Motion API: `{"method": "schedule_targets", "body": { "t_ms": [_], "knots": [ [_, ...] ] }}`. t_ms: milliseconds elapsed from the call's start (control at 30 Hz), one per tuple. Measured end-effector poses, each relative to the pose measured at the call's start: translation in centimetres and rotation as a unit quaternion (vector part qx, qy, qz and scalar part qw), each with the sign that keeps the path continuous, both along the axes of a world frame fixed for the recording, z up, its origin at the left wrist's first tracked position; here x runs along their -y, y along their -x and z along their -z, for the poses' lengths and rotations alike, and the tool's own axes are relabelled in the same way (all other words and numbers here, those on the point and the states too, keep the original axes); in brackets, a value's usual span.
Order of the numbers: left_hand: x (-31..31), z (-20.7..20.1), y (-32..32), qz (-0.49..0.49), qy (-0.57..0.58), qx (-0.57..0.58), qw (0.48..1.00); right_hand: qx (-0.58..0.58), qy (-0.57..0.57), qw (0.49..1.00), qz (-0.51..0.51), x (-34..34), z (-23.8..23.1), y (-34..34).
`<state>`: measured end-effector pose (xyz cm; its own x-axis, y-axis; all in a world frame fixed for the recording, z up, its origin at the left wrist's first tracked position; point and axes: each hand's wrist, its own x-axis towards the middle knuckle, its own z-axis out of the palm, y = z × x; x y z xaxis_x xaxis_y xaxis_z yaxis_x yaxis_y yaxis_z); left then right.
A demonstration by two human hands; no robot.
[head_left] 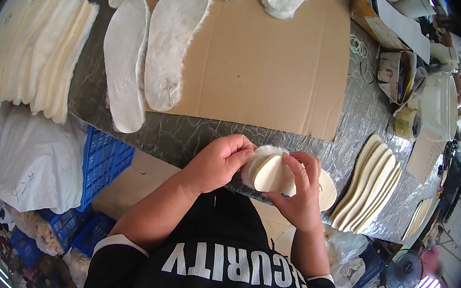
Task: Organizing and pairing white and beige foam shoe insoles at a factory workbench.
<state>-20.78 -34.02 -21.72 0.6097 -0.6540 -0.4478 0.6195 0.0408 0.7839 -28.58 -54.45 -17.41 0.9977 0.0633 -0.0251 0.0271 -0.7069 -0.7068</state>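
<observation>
At the table's front edge, close to my body, both hands work on a cream insole [273,176] with fluffy white fleece showing round its far and left edges. My left hand [218,162] is closed, thumb and forefinger pinching the fleece at its left edge. My right hand [300,192] grips it from the right, fingers over the top and thumb at the near side. The insole looks bent or layered; its underside is hidden. Another cream insole end [326,190] shows just right of my right hand. Further right, a row of cream insoles [367,185] overlaps.
Ahead lies a brown cardboard sheet [262,62] with white fleece insoles [175,41] on its left side. A stack of fleece insoles [37,45] stands far left, above a blue crate [105,158]. Tape [407,123] and a white bucket [438,105] are at right.
</observation>
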Motion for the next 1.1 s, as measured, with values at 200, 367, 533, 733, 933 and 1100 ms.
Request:
{"method": "schedule_targets", "body": {
  "t_ms": [200, 367, 533, 733, 933, 1100],
  "knots": [
    [0.4, -0.3, -0.3, -0.003, -0.003, 0.014, 1.000, -0.014, 0.002, 1.000, 0.001, 0.1, 0.0, -0.1],
    [0.4, -0.8, -0.4, -0.002, -0.010, 0.015, 1.000, -0.024, 0.000, 1.000, 0.001, 0.1, 0.0, -0.2],
    [0.7, -1.7, -0.5, -0.001, -0.034, 0.039, 0.999, -0.021, 0.008, 1.000, 0.004, 0.1, 0.1, -0.1],
    [0.7, -2.1, -0.6, 0.010, -0.064, 0.074, 0.995, 0.001, 0.031, 1.000, 0.007, -0.2, 1.2, 0.2],
    [0.4, -1.8, 0.6, -0.054, 0.040, 0.030, 0.997, 0.081, 0.052, 0.995, 0.038, -1.5, 3.3, 0.7],
    [-1.1, -1.0, 1.1, -0.048, 0.002, 0.051, 0.998, 0.117, 0.041, 0.992, 0.028, -0.8, 1.8, 0.5]
  ]
}}
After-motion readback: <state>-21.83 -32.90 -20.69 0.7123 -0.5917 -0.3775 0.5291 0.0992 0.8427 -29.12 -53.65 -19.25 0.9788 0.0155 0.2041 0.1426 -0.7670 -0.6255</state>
